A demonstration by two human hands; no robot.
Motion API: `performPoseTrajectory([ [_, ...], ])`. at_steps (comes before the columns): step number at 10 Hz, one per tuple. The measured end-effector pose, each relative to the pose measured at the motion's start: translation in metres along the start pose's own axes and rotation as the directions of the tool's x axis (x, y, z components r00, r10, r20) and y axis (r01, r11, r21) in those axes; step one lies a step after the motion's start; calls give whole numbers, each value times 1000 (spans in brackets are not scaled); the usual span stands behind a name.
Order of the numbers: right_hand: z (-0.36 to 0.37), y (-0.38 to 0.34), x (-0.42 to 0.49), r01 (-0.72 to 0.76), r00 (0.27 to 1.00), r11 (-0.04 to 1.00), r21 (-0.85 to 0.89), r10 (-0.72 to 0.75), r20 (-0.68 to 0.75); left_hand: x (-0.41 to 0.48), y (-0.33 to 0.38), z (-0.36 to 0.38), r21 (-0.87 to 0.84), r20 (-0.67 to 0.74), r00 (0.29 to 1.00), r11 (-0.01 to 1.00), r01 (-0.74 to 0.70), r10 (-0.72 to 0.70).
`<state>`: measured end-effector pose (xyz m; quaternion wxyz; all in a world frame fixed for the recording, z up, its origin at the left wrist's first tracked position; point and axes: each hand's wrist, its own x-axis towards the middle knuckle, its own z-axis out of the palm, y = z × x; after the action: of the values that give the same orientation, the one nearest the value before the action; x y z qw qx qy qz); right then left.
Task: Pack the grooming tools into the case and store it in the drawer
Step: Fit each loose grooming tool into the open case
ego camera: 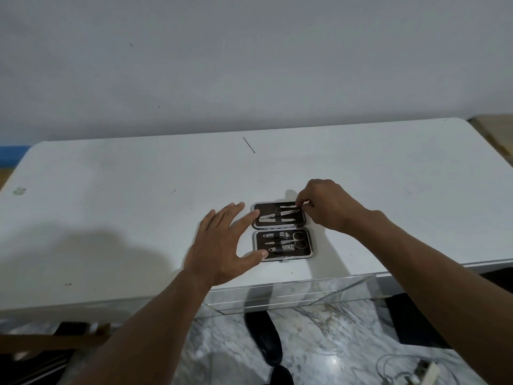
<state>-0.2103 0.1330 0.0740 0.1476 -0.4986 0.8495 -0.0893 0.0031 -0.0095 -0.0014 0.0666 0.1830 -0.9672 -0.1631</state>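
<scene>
Packing is judged nearly complete. The case lies open and flat on the white table, near its front edge, with both halves showing. The near half holds scissors, what appear to be two clippers, and a thin pointed tool, all under one elastic strap. The far half holds three slim tools under its strap; their exact types are too small to tell. The right hand pinches the end of the uppermost tool at the far half's right edge, apparently seating it under the strap. The left hand is spread and holds nothing; its thumb rests at the near half's left edge and its fingertips reach the far half's left edge, steadying the case. One thin rod lies loose on the table well behind the case; whether it belongs to the set cannot be told. Remaining: close the case and place it in the clear drawer, which stands pulled out and looks empty under the table's front edge.
</scene>
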Motion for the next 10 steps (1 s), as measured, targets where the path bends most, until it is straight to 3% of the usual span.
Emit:
performPoseTrajectory([
  [2,0,-3,-2,48,999,997,-66,-49,-13,0,1,0,16,-5,1000,1000,0,1],
  [10,18,-21,16,59,997,998,-15,-60,-49,0,2,-2,-19,-9,1000,1000,3,-3],
])
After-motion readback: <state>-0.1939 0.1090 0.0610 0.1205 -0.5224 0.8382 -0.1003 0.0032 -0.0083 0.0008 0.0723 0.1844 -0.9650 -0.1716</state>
